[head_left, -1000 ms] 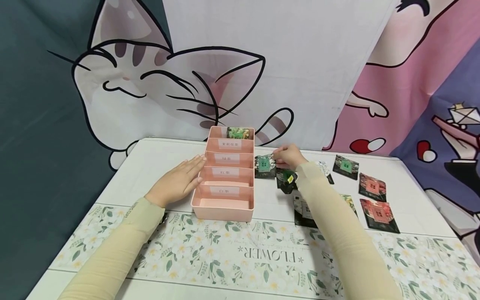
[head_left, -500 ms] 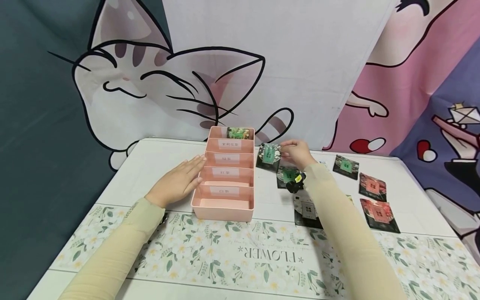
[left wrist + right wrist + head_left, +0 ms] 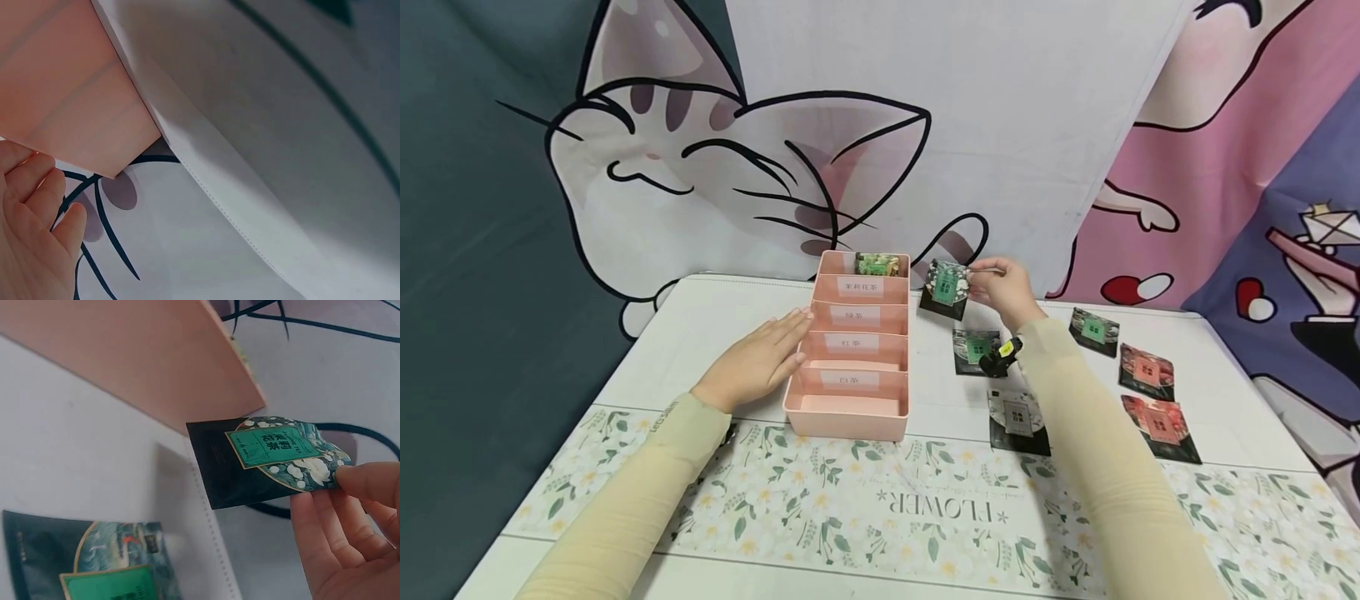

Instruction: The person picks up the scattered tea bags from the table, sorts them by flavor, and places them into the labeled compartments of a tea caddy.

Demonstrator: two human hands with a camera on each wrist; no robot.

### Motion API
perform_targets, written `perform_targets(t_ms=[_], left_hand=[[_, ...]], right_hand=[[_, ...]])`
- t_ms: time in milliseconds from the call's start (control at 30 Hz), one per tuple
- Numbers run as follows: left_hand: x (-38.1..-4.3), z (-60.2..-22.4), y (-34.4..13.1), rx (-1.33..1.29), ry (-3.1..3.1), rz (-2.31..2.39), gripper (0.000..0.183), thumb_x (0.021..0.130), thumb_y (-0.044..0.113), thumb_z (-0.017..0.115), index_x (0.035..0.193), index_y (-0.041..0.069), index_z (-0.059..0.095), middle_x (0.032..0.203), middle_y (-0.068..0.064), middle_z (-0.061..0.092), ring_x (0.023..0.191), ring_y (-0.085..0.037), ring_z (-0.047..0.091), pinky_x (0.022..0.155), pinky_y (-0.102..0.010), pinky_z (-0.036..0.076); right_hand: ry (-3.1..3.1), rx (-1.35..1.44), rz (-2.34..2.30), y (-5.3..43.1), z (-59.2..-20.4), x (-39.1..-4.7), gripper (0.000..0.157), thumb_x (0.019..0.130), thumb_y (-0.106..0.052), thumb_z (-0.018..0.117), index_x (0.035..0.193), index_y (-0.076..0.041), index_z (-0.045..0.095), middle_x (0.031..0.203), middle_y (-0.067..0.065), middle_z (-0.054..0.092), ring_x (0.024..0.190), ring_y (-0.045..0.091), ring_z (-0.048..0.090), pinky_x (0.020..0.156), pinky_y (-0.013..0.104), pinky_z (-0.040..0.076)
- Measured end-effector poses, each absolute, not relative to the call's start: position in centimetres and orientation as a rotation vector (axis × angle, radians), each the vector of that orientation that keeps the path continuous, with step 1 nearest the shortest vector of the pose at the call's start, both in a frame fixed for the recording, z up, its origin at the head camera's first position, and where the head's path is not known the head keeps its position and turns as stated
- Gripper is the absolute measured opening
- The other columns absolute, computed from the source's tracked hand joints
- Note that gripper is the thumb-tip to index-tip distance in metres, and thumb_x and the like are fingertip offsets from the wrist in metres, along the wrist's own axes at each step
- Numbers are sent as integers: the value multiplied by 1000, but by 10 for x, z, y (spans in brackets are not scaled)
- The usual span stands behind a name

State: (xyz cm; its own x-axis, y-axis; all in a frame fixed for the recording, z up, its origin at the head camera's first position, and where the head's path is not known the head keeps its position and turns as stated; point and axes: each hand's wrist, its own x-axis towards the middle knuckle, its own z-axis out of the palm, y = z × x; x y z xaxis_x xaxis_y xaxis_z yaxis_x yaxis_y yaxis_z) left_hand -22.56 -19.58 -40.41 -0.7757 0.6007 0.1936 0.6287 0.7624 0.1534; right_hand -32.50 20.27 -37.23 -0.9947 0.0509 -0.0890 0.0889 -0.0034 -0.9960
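Observation:
My right hand (image 3: 1006,293) pinches the edge of a dark tea sachet (image 3: 946,287) with a green label and white flowers. In the right wrist view the thumb and fingers hold that sachet's flowered end, and its dark end points toward the box, raised above the table. A pink divided box (image 3: 846,427) with white paper labels stands left of it. Flat against the box's left side lie the straight fingers of my left hand (image 3: 752,364). A green-patterned sachet (image 3: 877,265) sits in the rearmost compartment; the front compartments show bare pink bottoms.
Below my right hand lies a green-labelled sachet (image 3: 972,350), partly behind the wrist camera (image 3: 1002,358). Nearer is a grey-labelled sachet (image 3: 1018,421). Further right are another green-labelled sachet (image 3: 1093,331) and two red-labelled sachets (image 3: 1146,371). A cat-print cloth (image 3: 865,175) hangs behind the table.
My right hand has raised the white-flowered sachet off the table, moving it back and slightly right. The green-labelled sachet beneath shows more fully now. My left hand has stayed at the box.

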Motion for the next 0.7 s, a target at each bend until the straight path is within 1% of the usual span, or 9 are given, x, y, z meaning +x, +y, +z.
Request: perform_targets(t_ms=[100, 300, 433, 533, 700], left_hand=[[-226, -404, -195, -986, -2827, -314, 61, 108, 30, 47, 156, -3, 32, 163, -18, 31, 151, -33, 28, 125, -49, 21], [-227, -406, -196, -987, -2823, -305, 61, 108, 31, 46, 157, -3, 31, 163, -17, 31, 151, -33, 28, 125, -49, 22], [-228, -406, -197, -990, -2822, -301, 61, 108, 32, 45, 157, -2, 30, 163, -17, 30, 151, -32, 27, 125, -49, 21], [-227, -406, -197, -996, -2822, -309, 62, 108, 32, 45, 157, -2, 30, 163, -17, 30, 151, -33, 27, 124, -50, 22], [-227, -407, -197, -1003, -2815, -321, 62, 108, 31, 46, 157, -3, 30, 163, -18, 30, 151, -33, 27, 124, -51, 23]], right_hand=[[2215, 133, -2224, 201, -368, -326, 17, 97, 0, 62, 113, 1, 62, 97, 4, 65, 78, 14, 66, 84, 28, 61], [2248, 75, -2262, 197, -359, -326, 15, 95, 0, 65, 110, -1, 64, 94, 3, 67, 80, 15, 67, 90, 34, 61], [2276, 14, -2287, 191, -352, -326, 14, 95, 1, 66, 108, -1, 65, 94, 5, 67, 83, 18, 68, 87, 33, 61], [2279, -27, -2319, 186, -348, -326, 14, 94, 2, 66, 107, -1, 66, 92, 6, 67, 83, 17, 68, 86, 33, 62], [2265, -74, -2345, 178, -340, -327, 13, 94, 2, 67, 106, -2, 66, 93, 5, 69, 83, 17, 66, 88, 34, 61]])
